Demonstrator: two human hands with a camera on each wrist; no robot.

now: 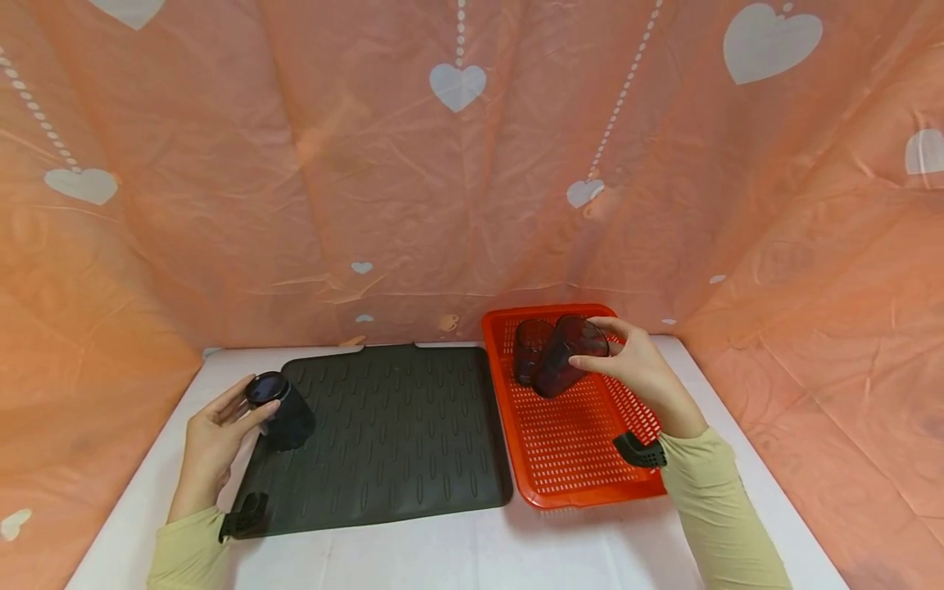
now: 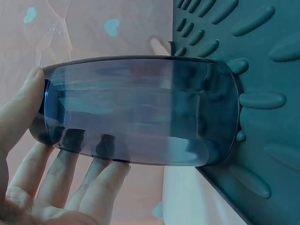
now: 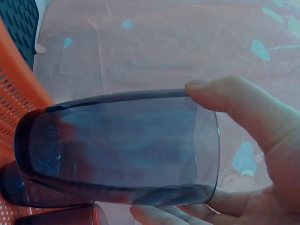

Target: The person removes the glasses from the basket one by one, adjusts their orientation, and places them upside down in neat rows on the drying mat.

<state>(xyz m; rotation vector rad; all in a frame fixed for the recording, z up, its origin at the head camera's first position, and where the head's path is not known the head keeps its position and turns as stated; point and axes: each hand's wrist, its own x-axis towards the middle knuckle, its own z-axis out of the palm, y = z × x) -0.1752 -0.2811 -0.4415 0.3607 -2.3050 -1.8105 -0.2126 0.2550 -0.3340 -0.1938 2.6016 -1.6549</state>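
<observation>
Toward the left end of the black ridged mat [image 1: 383,434], my left hand [image 1: 214,434] grips a dark tinted drinking glass [image 2: 136,112] upside down. Thumb and fingers hold it near the base, and its rim is right at the mat's surface. My right hand [image 1: 642,369] holds a second dark glass [image 3: 126,145] at its rim end, thumb on one side and fingers on the other. This glass tilts over the orange basket [image 1: 519,459], its thick base lower and toward the left. Partly behind it, another dark glass [image 1: 527,360] is in the basket.
The perforated plastic basket stands close against the mat's right edge. Both lie on a white-covered table [image 1: 413,557]. An orange curtain [image 1: 398,180] with pale hearts rises behind and along both sides. Each wrist wears a black camera mount [image 1: 640,451].
</observation>
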